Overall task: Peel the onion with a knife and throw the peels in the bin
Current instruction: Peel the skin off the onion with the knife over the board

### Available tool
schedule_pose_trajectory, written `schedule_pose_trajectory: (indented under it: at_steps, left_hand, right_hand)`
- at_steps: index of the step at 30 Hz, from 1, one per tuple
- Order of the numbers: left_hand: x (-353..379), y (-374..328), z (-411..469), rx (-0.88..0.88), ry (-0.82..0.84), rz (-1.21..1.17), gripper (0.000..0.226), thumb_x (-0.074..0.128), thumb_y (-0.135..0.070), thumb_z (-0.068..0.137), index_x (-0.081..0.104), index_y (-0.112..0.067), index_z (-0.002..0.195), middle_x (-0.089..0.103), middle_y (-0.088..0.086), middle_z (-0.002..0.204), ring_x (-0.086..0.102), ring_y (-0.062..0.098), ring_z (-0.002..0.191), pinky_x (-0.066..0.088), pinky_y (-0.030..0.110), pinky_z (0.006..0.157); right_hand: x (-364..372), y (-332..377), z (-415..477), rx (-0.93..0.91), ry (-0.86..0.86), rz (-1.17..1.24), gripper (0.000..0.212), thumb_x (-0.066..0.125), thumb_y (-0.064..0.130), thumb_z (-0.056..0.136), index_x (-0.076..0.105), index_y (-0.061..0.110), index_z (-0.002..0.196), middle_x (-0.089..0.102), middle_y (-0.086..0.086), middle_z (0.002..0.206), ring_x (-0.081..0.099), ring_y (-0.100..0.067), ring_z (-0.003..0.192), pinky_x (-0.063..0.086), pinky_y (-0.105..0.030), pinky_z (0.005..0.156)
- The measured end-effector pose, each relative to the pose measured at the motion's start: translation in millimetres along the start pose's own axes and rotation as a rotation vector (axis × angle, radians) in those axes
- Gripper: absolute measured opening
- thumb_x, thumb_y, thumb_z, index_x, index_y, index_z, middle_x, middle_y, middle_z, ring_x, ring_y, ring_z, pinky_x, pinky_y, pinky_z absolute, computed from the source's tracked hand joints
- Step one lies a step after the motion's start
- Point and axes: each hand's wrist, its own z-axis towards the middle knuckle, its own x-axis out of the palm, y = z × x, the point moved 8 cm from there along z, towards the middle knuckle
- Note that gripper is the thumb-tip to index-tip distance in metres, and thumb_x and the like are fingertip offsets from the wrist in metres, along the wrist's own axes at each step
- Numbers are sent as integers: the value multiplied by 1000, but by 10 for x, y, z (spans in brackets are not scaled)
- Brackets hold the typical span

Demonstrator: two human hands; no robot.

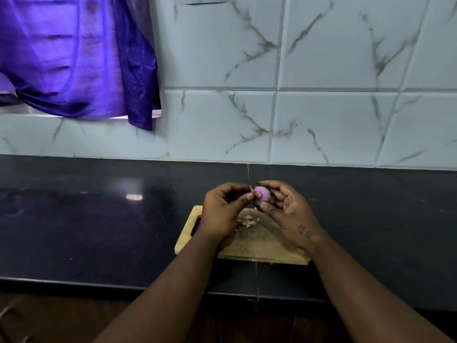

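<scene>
Above the board [259,246], my right hand [286,211] cups the onion [262,195], fingers closed round it. My left hand [222,209] pinches a loose flap of peel [252,191] at the onion's left end, just beside it. Scraps [248,221] lie below. No knife or bin shows.

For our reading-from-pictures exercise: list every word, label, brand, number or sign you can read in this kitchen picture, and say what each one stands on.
No text can be read.
A dark mark on the wrist of the right hand: too small and blurred to read, or to tell whether it is writing at all.
The chopping board, the onion, the wall tiles and the purple cloth carry none.
</scene>
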Motion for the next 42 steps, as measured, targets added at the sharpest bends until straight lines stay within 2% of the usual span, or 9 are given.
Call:
schedule_pose_trajectory:
  at_steps: [6,12,16,21,24,31,34,39,42]
  left_hand:
    - [-51,35,10,12,-35,58,15,72,3,94,78,-10,91,79,8,87,75,15,83,59,29,78]
    - [13,-95,-35,69,-10,118,15,80,2,86,80,-6,98,81,7,93,77,11,87,60,21,76]
    - [-57,-56,-5,88,-40,147,12,79,0,88,81,-10,92,81,11,90,75,19,86,63,33,80]
    - [-46,-18,-5,44,-43,59,19,71,6,93,78,-11,90,79,1,81,72,10,77,60,25,72]
    - [-56,13,11,14,-55,-2,15,67,5,96,77,-6,92,78,7,83,74,17,79,63,29,74]
    - [-66,59,9,-56,-84,-145,13,60,5,101,71,2,96,72,7,73,69,14,64,60,23,63]
    - [-171,153,46,-94,-162,-105,15,63,3,100,74,-3,92,68,8,74,62,15,68,58,25,66]
    - [-142,236,56,-142,-113,102,16,69,-4,95,82,-12,93,80,9,87,74,29,83,62,46,78]
    - [-155,146,35,-117,-144,189,16,72,-15,95,83,-20,85,79,-3,79,74,16,80,63,40,75]
  right_hand:
    - [8,-20,2,9,14,-18,41,71,0,93,65,17,130,72,-8,127,70,-24,118,58,-24,93]
    - [-17,-40,17,18,-6,-24,41,72,5,93,65,17,132,74,-5,127,73,-23,113,60,-37,98]
    - [-6,-52,23,13,8,-47,41,74,8,93,66,19,132,73,-4,128,72,-25,115,59,-41,100]
    - [13,-38,23,6,33,-6,41,71,3,93,65,14,132,72,-9,128,73,-28,114,60,-31,93]
    - [33,-27,24,21,51,86,41,66,-4,94,64,8,133,71,-14,128,74,-27,109,60,-26,87]
    - [52,-38,2,45,84,191,43,61,-6,96,61,8,136,70,-16,132,71,-26,115,59,-38,94]
    - [50,-13,-5,40,87,237,44,61,-8,95,60,5,136,68,-17,134,69,-20,113,60,-30,92]
    - [55,-47,-7,62,79,255,43,59,-11,96,61,7,135,73,-13,127,72,-23,112,59,-30,96]
    - [25,-60,-1,75,43,210,43,61,-11,95,62,8,134,73,-12,127,72,-29,114,60,-32,97]
